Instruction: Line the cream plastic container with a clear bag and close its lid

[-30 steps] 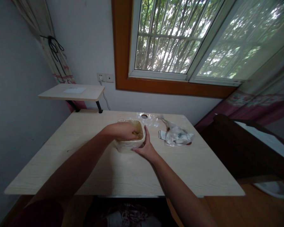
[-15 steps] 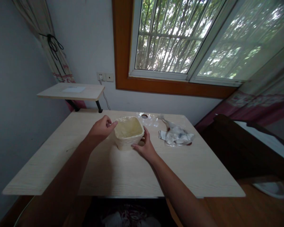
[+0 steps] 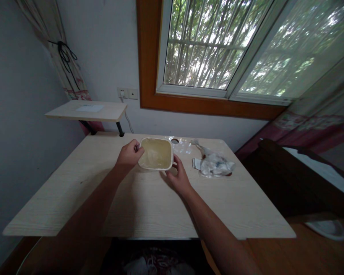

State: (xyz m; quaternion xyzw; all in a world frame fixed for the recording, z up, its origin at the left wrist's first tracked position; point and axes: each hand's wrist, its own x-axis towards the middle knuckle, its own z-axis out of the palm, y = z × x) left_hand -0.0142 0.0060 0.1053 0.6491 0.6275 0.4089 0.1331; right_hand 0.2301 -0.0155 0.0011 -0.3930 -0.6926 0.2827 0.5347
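Observation:
A squarish cream plastic container (image 3: 156, 153) is held over the far middle of a pale wooden table (image 3: 149, 202), tipped so its opening faces me. A thin clear film seems to line it. My left hand (image 3: 130, 154) grips its left rim with curled fingers. My right hand (image 3: 177, 175) holds its lower right corner from beneath, fingers wrapped round the side.
A crumpled clear plastic bag with white paper (image 3: 213, 163) lies to the right of the container. A cable hole (image 3: 174, 141) sits near the table's back edge. A small raised shelf (image 3: 87, 111) stands at the back left. A dark wooden piece of furniture (image 3: 292, 179) is to the right.
My left hand came out of the container and took hold of its left rim. The container has been lifted and tipped toward me.

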